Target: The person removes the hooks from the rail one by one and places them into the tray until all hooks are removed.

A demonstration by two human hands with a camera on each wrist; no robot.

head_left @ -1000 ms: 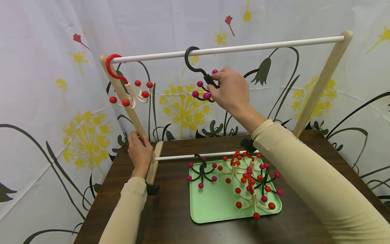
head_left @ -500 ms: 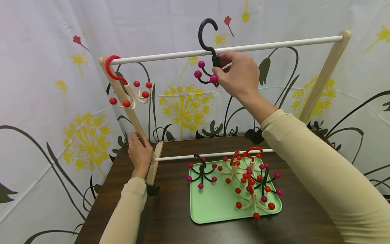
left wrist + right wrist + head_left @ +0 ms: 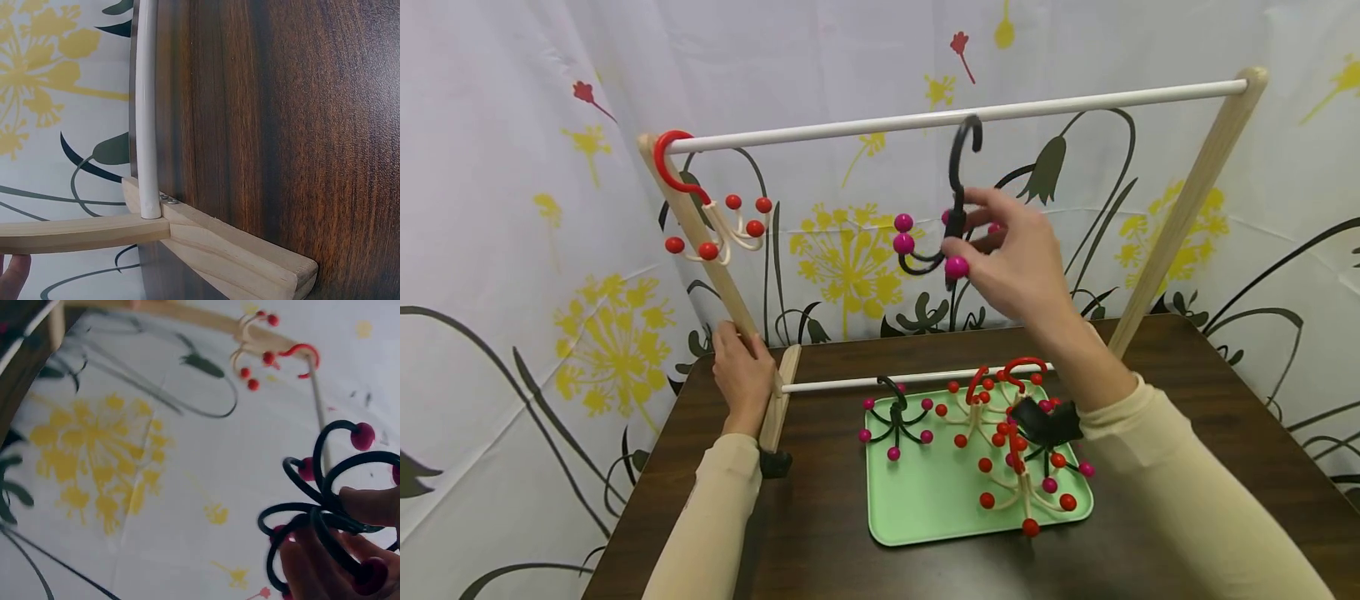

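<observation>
My right hand [image 3: 1018, 258] pinches the neck of a black multi-armed hook hanger [image 3: 956, 225] with magenta balls on its curved arms. The hanger is upright, its hook tip at the lower edge of the white top rod [image 3: 850, 128] as seen from the head; whether they touch, I cannot tell. The right wrist view has its dark arms [image 3: 331, 545] around the fingers. Low on the rack's left wooden post [image 3: 718, 271], my left hand [image 3: 743, 375] grips the wood. In the left wrist view only a fingertip [image 3: 15, 275] shows beside that post.
A cream hanger with red balls [image 3: 724, 237] hangs by its red hook at the rod's left end. On the dark table, a green tray [image 3: 917, 508] bears several more hangers, red-balled and magenta-balled. A lower white rod [image 3: 835, 385] runs behind the tray. Patterned curtain behind.
My right hand lifts the black hanger up off the top rod, then brings it down and to the right, in front of the rod. The left hand stays on the post.
</observation>
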